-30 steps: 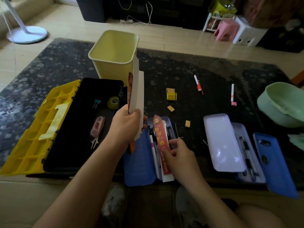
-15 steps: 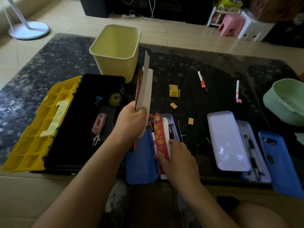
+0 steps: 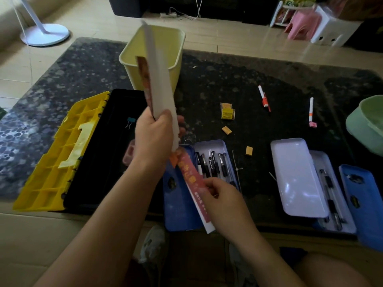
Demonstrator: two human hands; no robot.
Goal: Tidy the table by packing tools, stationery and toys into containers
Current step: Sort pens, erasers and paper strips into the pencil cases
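Left hand (image 3: 154,139) gripping upright cards (image 3: 159,79), right hand (image 3: 221,193) fingers (image 3: 209,184) pinching red bookmark (image 3: 189,177)

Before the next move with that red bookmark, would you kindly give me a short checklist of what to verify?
1. Left hand grips the white card stack: ok, fingers curled round its lower end, and the stack is upright.
2. Right hand holds the red bookmark: ok, it is pinched near the lower half.
3. Blue pencil case is open: ok, the lid is folded out flat.
4. Room in its tray beside the pens: cannot tell.
5. Table is free of loose stationery: not ok, a marker and an eraser, among others, lie out.
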